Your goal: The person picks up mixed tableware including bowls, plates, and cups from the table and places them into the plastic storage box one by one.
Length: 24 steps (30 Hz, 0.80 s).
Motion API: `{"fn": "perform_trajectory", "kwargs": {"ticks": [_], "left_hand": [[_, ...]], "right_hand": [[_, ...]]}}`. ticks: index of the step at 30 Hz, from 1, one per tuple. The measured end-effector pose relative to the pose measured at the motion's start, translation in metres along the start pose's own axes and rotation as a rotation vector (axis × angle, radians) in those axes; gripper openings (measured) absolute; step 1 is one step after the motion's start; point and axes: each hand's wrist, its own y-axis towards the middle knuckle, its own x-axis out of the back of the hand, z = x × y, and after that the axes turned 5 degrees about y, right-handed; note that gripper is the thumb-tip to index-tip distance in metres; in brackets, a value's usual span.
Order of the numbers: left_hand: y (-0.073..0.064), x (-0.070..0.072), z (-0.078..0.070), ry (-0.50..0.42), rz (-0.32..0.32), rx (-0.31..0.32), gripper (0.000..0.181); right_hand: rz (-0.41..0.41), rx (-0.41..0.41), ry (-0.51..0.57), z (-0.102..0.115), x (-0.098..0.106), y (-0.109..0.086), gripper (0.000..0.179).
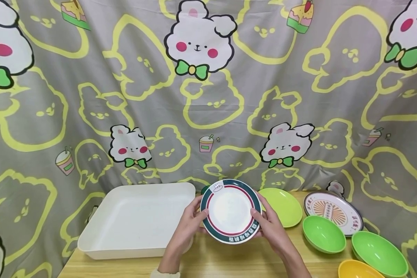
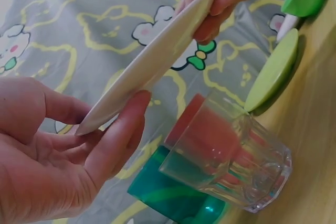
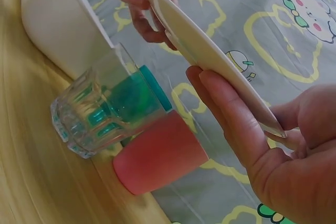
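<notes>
A round white plate (image 1: 231,211) with a dark green rim and a red ring is held up over the table, its face tilted toward the head camera. My left hand (image 1: 190,219) grips its left edge, thumb on the face and fingers underneath. On the opposite edge my right hand (image 1: 270,221) pinches the rim the same way. Both wrist views show the plate edge-on, with the fingers spread along its underside. Below and behind it stand a clear glass (image 2: 226,150), a teal cup (image 2: 176,190) and a red cup (image 3: 160,153), mostly hidden by the plate in the head view.
A large white bin (image 1: 135,220) stands at the left of the wooden table (image 1: 208,262). To the right are a lime plate (image 1: 281,206), a patterned oval plate (image 1: 333,212), two green bowls (image 1: 324,233) and a yellow bowl (image 1: 359,270). A printed curtain (image 1: 222,108) hangs behind.
</notes>
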Motion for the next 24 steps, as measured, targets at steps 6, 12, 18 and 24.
{"fn": "perform_trajectory", "kwargs": {"ticks": [6, 12, 18, 24], "left_hand": [[-0.0004, 0.0021, 0.0001, -0.013, 0.022, -0.031, 0.046], [-0.0008, 0.0027, 0.0, -0.015, 0.025, -0.056, 0.046], [-0.0009, 0.0032, -0.0001, -0.006, 0.015, -0.048, 0.046], [-0.0002, 0.0034, 0.0011, 0.018, 0.007, -0.036, 0.046]], "right_hand": [[-0.007, 0.002, -0.023, 0.0008, -0.0008, 0.0002, 0.06], [-0.061, 0.029, -0.062, -0.002, -0.0037, 0.0007, 0.06], [-0.097, 0.053, -0.097, -0.0045, -0.0064, 0.0013, 0.06], [-0.086, 0.065, -0.147, -0.0065, -0.0012, 0.0022, 0.058]]}}
